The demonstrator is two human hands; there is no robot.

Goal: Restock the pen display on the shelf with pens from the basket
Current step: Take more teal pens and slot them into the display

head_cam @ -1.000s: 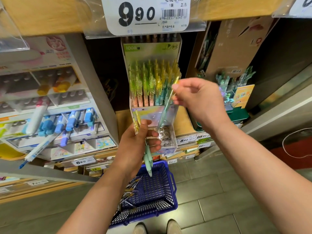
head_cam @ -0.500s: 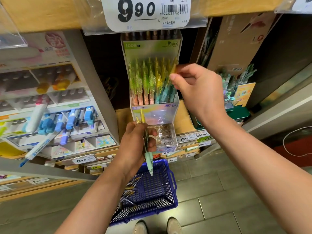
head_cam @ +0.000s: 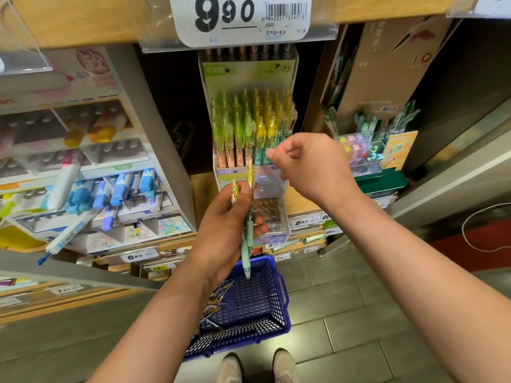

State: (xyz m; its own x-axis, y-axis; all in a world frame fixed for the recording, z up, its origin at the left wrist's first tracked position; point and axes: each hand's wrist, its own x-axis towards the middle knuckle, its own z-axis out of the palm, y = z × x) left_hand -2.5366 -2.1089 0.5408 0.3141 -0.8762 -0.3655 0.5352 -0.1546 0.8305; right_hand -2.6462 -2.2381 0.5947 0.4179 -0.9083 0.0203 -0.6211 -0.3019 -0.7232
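Note:
The pen display [head_cam: 249, 78] stands on the shelf straight ahead, its upper tier packed with several green and yellow pens [head_cam: 249, 125]. My left hand [head_cam: 229, 222] is closed around a small bunch of pens [head_cam: 247, 236], yellow tops up and green tips down, just in front of the display's clear lower tray [head_cam: 272, 214]. My right hand [head_cam: 312, 164] hovers beside the display's right side, fingers curled with thumb and forefinger pinched; nothing shows in it. The blue basket [head_cam: 276, 313] sits on the floor below, with several pens [head_cam: 218, 299] in its left corner.
A white marker rack [head_cam: 91, 175] with blue and yellow markers fills the left shelf. A brown carton [head_cam: 387, 64] and a small clear pen stand [head_cam: 367, 153] sit to the right. A 9.90 price tag [head_cam: 235, 17] hangs from the shelf above. My shoes [head_cam: 257, 366] are below.
My right hand put a pen into the display's upper tier, then drew back down and away with nothing in it. My left hand raised its bunch of pens slightly.

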